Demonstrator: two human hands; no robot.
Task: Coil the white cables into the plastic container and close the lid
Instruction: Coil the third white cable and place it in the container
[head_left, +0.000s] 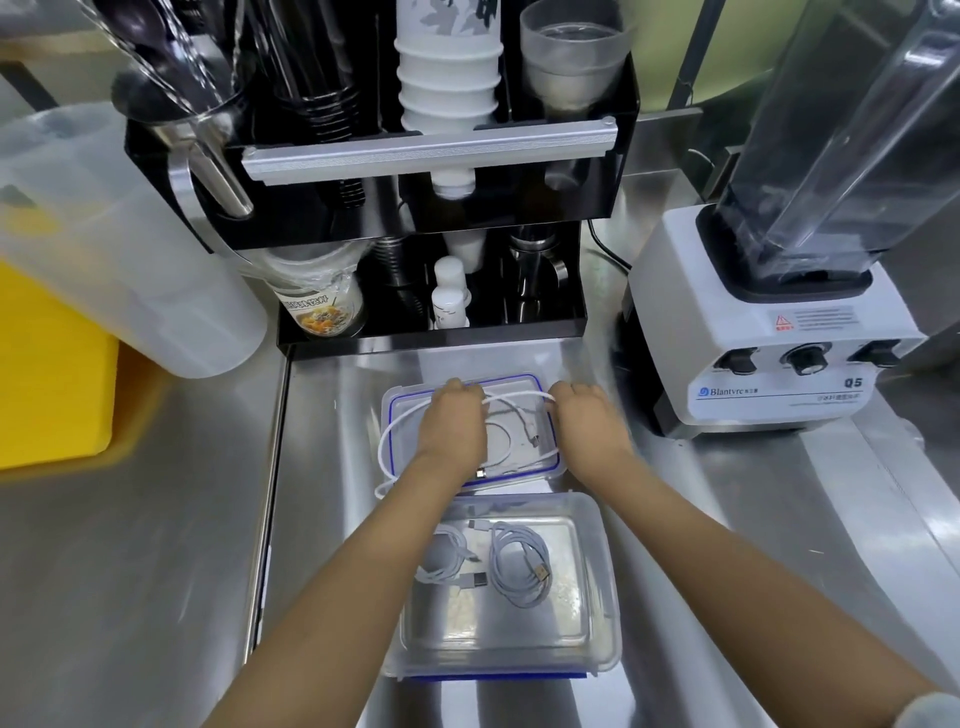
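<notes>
Hands hide cable grip.

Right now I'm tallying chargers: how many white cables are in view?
3: two coiled cables lie in the container, left coil and right coil; the third cable is stretched between both hands above the lid. More may be hidden.

A clear plastic container is sitting open near the counter's front edge, holding two coiled white cables. Just behind it, its blue-sealed lid is lying flat, with a loose white cable looping across it.
</notes>
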